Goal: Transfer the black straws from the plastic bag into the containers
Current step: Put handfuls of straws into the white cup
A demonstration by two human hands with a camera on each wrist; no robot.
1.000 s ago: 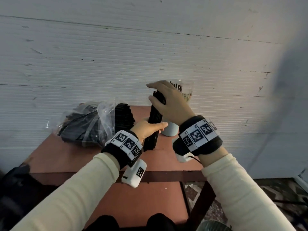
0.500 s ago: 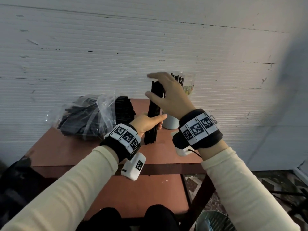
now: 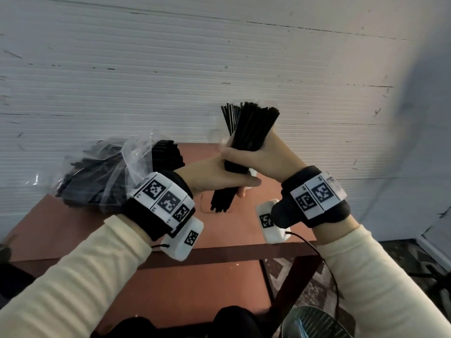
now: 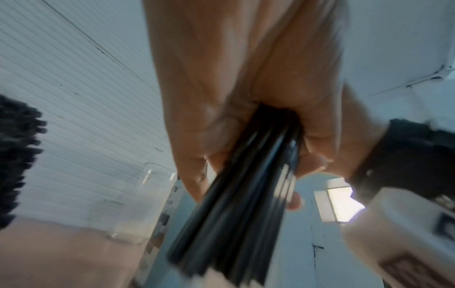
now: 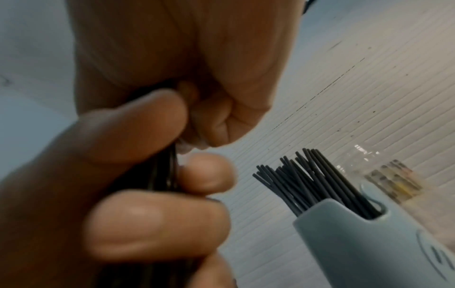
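Observation:
Both hands hold one thick bundle of black straws (image 3: 253, 128) up off the brown table (image 3: 73, 228), its top leaning right. My left hand (image 3: 214, 176) grips the lower half and my right hand (image 3: 266, 157) grips just above it. The bundle (image 4: 246, 214) fills the left wrist view. The clear plastic bag (image 3: 102, 174) of black straws lies at the table's back left. A grey cup (image 5: 369, 243) that holds several black straws (image 5: 302, 181) stands behind the hands; in the head view only those straws' tops (image 3: 228, 118) show.
A clear glass container (image 5: 384, 175) stands next to the grey cup by the white ribbed wall (image 3: 146, 81). A round metal object (image 3: 314, 323) sits on the floor at the lower right, beside the table leg (image 3: 292, 284).
The bundle stood on end on the table with my right hand on its top. Now my right hand is wrapped round it and both hands have lifted and tilted it.

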